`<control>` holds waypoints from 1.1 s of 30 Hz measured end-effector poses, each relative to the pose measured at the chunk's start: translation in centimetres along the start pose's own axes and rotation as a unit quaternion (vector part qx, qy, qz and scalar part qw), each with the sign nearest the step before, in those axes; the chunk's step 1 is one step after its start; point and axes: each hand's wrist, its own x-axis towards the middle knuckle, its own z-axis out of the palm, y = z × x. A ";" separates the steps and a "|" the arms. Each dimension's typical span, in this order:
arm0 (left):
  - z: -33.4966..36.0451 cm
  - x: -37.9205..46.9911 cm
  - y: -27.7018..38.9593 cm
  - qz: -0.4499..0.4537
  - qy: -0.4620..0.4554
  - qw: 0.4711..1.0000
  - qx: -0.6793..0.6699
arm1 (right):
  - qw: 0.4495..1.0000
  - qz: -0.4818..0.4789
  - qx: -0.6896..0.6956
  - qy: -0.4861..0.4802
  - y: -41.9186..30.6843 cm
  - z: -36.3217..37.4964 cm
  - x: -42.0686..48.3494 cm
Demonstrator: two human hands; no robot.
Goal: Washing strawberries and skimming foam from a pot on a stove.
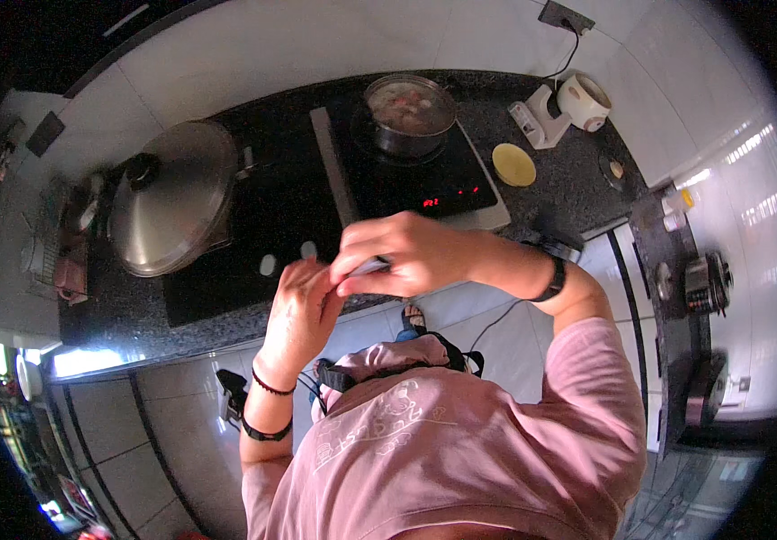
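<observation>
My right hand (405,253) is closed around a small pale grey object (369,266) with a dark end. Most of it is covered by the fingers, so I cannot tell what it is. The fingertips of my left hand (300,310) meet those of the right above the counter's front edge. Whether the left fingers pinch anything is hidden. Beyond my hands, an uncovered metal pot (412,138) with liquid and chunks of food stands on an induction cooker (422,192) with a lit red display. To the left is a large pan under a domed metal lid (182,216).
A yellow lid or shallow dish (514,165) lies right of the cooker. Behind it is a white appliance (550,115), near a cord plugged into a wall socket (564,17). A pink container (71,277) and a wire rack (41,253) are at the far left. Another cooking appliance (707,282) stands on the right-hand counter.
</observation>
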 end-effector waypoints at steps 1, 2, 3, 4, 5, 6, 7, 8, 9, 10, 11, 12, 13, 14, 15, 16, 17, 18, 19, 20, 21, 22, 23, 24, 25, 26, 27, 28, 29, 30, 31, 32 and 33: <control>0.5 1.8 0.9 0.021 0.007 0.999 0.040 | 0.999 -0.021 -0.011 0.036 0.2 -2.1 -1.4; 0.8 3.6 2.1 0.011 0.067 0.998 0.014 | 0.997 -0.004 -0.039 0.067 0.1 -4.5 -2.7; 1.3 5.2 2.9 0.001 0.125 0.992 -0.011 | 0.993 0.014 -0.064 0.098 0.2 -6.8 -4.1; 2.0 6.3 2.8 -0.018 0.175 0.984 -0.034 | 0.987 0.019 -0.086 0.132 0.4 -9.0 -5.3; 2.5 7.2 2.4 -0.038 0.226 0.972 -0.057 | 0.980 0.025 -0.106 0.164 1.0 -11.2 -6.4; 2.8 8.5 2.3 -0.061 0.246 0.967 -0.040 | 0.973 0.005 -0.145 0.180 2.0 -13.2 -7.4; 3.7 9.5 2.0 -0.128 0.256 0.956 -0.066 | 0.963 -0.013 -0.186 0.195 3.1 -15.1 -8.3; 4.8 10.8 0.5 -0.157 0.256 0.950 -0.090 | 0.947 -0.024 -0.233 0.220 4.8 -16.3 -9.0; 5.8 12.0 -1.1 -0.186 0.254 0.942 -0.115 | 0.949 -0.028 -0.227 0.217 6.5 -17.1 -9.5; 6.6 13.1 -2.8 -0.172 0.261 0.944 -0.105 | 0.936 -0.032 -0.246 0.252 8.6 -17.5 -9.7; 7.5 14.4 -4.5 -0.156 0.264 0.947 -0.097 | 0.919 -0.032 -0.268 0.288 10.6 -17.6 -9.9; 8.2 15.7 -5.5 -0.204 0.256 0.939 -0.106 | 0.919 -0.042 -0.264 0.288 12.4 -17.6 -9.9; 9.1 17.1 -6.8 -0.249 0.243 0.930 -0.118 | 0.923 -0.018 -0.262 0.282 14.3 -17.3 -10.1; 10.0 17.7 -8.4 -0.250 0.249 0.929 -0.110 | 0.927 0.004 -0.255 0.274 16.0 -16.6 -10.1; 10.8 18.3 -10.1 -0.241 0.258 0.935 -0.035 | 0.928 -0.001 -0.250 0.276 17.8 -16.1 -10.1; 11.0 19.0 -10.6 -0.229 0.262 0.937 0.039 | 0.930 -0.022 -0.290 0.227 19.5 -15.9 -10.1; 11.0 19.3 -11.2 -0.226 0.262 0.937 0.042 | 0.927 -0.041 -0.328 0.177 20.9 -15.6 -10.2; 11.1 19.8 -11.4 -0.267 0.248 0.931 0.004 | 0.934 -0.027 -0.324 0.148 21.5 -15.4 -10.0; 11.0 20.1 -11.6 -0.306 0.232 0.923 -0.035 | 0.934 -0.028 -0.324 0.150 22.0 -15.2 -9.8; 11.1 20.1 -12.3 -0.313 0.257 0.910 -0.085 | 0.938 -0.020 -0.320 0.131 22.4 -14.9 -9.7; 10.9 20.7 -11.9 -0.310 0.253 0.912 -0.087 | 0.941 -0.005 -0.319 0.114 22.8 -14.7 -9.9; 10.5 21.3 -11.5 -0.340 0.238 0.901 -0.128 | 0.937 -0.025 -0.332 0.103 23.5 -14.8 -9.9; 10.2 21.9 -11.1 -0.368 0.221 0.887 -0.169 | 0.936 -0.019 -0.335 0.104 24.1 -14.9 -10.0; 9.8 21.9 -11.2 -0.368 0.219 0.887 -0.169 | 0.938 -0.006 -0.334 0.093 24.1 -14.5 -9.5; 9.3 22.0 -11.4 -0.379 0.217 0.870 -0.230 | 0.939 0.008 -0.333 0.082 24.0 -14.2 -9.2; 8.9 22.1 -11.5 -0.388 0.214 0.848 -0.290 | 0.939 0.011 -0.333 0.082 23.9 -14.0 -9.0; 8.7 22.1 -11.6 -0.389 0.211 0.848 -0.291 | 0.951 0.038 -0.296 0.082 23.2 -14.1 -8.6; 8.6 22.2 -11.6 -0.391 0.197 0.837 -0.327 | 0.960 0.065 -0.259 0.083 22.6 -14.2 -8.3; 8.5 22.2 -11.6 -0.392 0.182 0.826 -0.362 | 0.960 0.069 -0.259 0.083 22.2 -14.3 -8.2; 8.6 22.4 -11.8 -0.392 0.179 0.826 -0.364 | 0.958 0.070 -0.266 0.074 21.8 -14.5 -8.0; 8.8 22.5 -12.0 -0.404 0.182 0.809 -0.387 | 0.957 0.072 -0.273 0.066 21.6 -14.6 -7.9; 8.9 22.6 -12.1 -0.415 0.185 0.791 -0.409 | 0.956 0.075 -0.276 0.066 21.8 -14.2 -8.2; 9.0 22.8 -12.0 -0.413 0.179 0.792 -0.412 | 0.956 0.039 -0.282 0.071 21.9 -13.8 -8.7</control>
